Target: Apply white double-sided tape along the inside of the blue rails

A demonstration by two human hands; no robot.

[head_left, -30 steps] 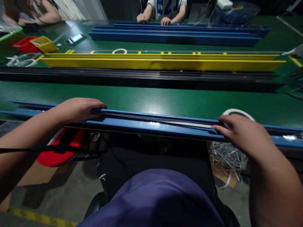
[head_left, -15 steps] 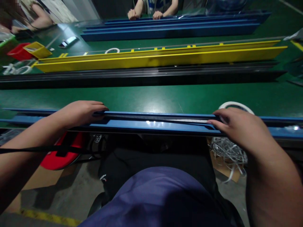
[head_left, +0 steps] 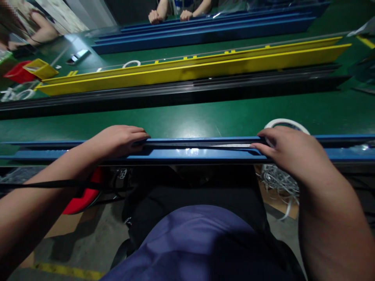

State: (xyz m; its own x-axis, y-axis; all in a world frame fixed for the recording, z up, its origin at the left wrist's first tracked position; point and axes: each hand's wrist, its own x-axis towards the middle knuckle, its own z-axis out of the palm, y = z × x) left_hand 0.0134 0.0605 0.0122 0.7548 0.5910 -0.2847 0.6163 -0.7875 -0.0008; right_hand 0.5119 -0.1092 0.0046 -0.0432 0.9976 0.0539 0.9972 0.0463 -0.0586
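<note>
A long blue channel profile lies along the near edge of the table. Inside its groove runs a thin white strip, like tape. My left hand rests over the profile with its fingers together and curled into the groove; the fingertips are partly hidden. Farther right, my right hand pinches the strip's right part between thumb and index finger, just above the channel. Behind that hand, a roll of white tape lies on the table, partly covered.
Beyond lie black profiles, a yellow profile and blue profiles on the green table. Small red and yellow bins stand left. Another person's hands rest opposite. Tangled strips hang below right.
My left hand has slid to the right along the profile, closer to my right hand. My right hand keeps its pinch on the strip. The view has tilted slightly.
</note>
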